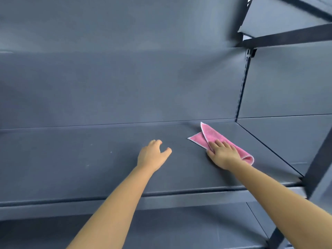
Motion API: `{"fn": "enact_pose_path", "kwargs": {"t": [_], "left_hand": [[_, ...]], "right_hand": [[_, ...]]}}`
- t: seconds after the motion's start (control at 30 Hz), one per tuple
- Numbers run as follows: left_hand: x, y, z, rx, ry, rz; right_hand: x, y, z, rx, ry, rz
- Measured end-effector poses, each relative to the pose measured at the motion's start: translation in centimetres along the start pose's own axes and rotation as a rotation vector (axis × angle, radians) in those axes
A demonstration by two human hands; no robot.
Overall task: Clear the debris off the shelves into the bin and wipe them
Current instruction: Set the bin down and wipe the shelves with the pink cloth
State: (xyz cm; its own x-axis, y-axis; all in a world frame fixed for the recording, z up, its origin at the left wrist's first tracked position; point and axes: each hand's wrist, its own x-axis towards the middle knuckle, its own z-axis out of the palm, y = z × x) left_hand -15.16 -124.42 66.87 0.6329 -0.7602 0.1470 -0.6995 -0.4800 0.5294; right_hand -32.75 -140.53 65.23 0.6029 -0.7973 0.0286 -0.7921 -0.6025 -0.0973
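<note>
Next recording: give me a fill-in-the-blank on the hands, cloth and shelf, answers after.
1. The cloth is ___ in colour.
2. The left hand holds ___.
3. The right hand presses the cloth onto the shelf near its ___ end.

Missing words: pink; nothing; right.

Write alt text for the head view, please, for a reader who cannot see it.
A right hand presses a folded pink cloth on a dark grey shelf. The left hand, empty and loosely curled, is to its left.
</note>
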Motion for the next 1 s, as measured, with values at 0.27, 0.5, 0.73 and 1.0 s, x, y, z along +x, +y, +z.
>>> {"fn": "enact_pose_path", "kwargs": {"t": [0.27,0.5,0.73,1.0], "left_hand": [[1.5,-0.9,2.5,0.226,-0.095,0.033],[1.5,-0.8,2.4,0.240,-0.084,0.048],[1.4,-0.7,2.2,0.245,-0.097,0.051],[1.4,-0.7,2.3,0.243,-0.093,0.049]], "right_hand": [[-0.2,-1.8,-0.1,-0.030,0.010,0.095],[0.1,-5.1,-2.4,-0.078,-0.059,0.117],[-0.1,-4.5,-4.9,0.052,-0.022,0.088],[1.1,-1.0,-7.8,0.674,0.040,0.285]]}}
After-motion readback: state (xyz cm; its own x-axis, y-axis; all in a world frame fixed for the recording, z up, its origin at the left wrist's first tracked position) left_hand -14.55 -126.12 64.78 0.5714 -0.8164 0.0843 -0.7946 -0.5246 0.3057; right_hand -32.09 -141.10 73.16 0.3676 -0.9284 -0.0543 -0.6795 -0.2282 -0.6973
